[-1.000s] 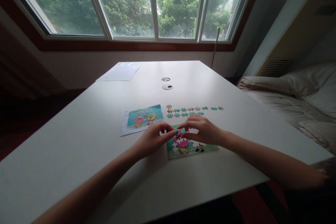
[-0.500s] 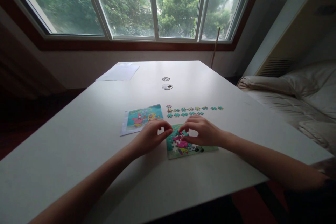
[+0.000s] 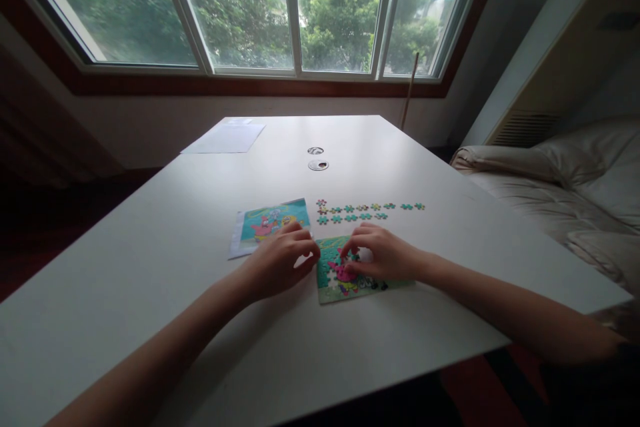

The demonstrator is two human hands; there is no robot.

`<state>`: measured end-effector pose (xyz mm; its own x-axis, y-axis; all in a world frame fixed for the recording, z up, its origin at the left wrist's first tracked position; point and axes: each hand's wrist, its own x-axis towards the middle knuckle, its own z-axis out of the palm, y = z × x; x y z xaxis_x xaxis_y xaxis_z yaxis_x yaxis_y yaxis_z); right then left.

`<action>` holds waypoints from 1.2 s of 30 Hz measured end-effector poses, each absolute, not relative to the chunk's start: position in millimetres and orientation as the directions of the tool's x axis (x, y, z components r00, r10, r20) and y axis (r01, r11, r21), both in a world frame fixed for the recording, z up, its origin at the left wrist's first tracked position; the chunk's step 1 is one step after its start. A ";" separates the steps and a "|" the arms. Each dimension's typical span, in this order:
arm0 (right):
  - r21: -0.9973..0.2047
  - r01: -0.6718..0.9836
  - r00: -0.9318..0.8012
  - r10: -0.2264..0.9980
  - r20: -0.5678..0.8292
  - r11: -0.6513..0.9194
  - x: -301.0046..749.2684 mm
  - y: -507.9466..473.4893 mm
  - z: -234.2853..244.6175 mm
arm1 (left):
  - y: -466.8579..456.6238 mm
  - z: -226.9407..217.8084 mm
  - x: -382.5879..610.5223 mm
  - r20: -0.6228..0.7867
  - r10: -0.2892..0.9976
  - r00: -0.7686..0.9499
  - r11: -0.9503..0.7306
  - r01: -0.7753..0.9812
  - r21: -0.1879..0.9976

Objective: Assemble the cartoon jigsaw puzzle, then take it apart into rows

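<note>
A partly filled jigsaw puzzle board point(image 3: 327, 293) with a pink cartoon figure on green lies on the white table, some gaps showing among its pieces. My left hand point(image 3: 287, 257) is at the board's left edge, thumb and fingertips closed together against it. Over the board, the thumb and index finger of my right hand point(image 3: 377, 253) are bent down onto a small pink puzzle piece point(image 3: 344, 269) near the figure's middle; the fingers partly cover it. Beyond the board, loose puzzle pieces point(image 3: 351, 218) lie in rows. A picture sheet point(image 3: 255, 230) lies beside my left hand, partly covered by it.
The white table point(image 3: 400, 330) runs toward the window. White paper point(image 3: 225, 138) lies at its far left corner, and two round dark-patterned marks point(image 3: 318, 165) are at its far middle. A pale sofa point(image 3: 540, 180) stands to the right.
My left hand has moved a little left, off the board's surface to its edge. My right fingers have come lower and closer together on the puzzle.
</note>
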<state>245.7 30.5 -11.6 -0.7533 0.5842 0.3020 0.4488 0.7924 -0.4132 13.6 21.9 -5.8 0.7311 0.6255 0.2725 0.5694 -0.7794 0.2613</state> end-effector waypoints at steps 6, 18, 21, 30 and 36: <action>-0.403 0.460 -0.728 0.596 0.340 0.791 249.5 38.2 -11.7 | 8.8 -4.3 22.6 0.254 0.535 0.806 -0.839 0.472 0.271; -0.372 0.494 -0.743 0.604 0.288 0.786 256.0 45.2 -16.0 | -1.5 0.8 30.7 0.193 0.500 0.845 -0.866 0.479 0.146; -0.372 0.497 -0.744 0.605 0.283 0.784 255.6 44.6 -14.2 | -2.5 1.5 31.5 0.173 0.482 0.859 -0.876 0.464 0.136; -0.362 0.505 -0.751 0.606 0.262 0.783 255.6 43.8 -12.0 | -0.7 2.2 29.2 0.148 0.478 0.866 -0.878 0.468 0.098; -0.374 0.492 -0.754 0.600 0.266 0.786 256.1 44.9 -12.6 | -1.0 0.3 26.5 0.151 0.475 0.867 -0.880 0.463 0.111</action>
<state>256.1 44.9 -12.6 -0.7545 0.5998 0.2665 0.4925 0.7857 -0.3743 26.5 -1.0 0.3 0.8670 0.4751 0.1506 0.4627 -0.8796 0.1109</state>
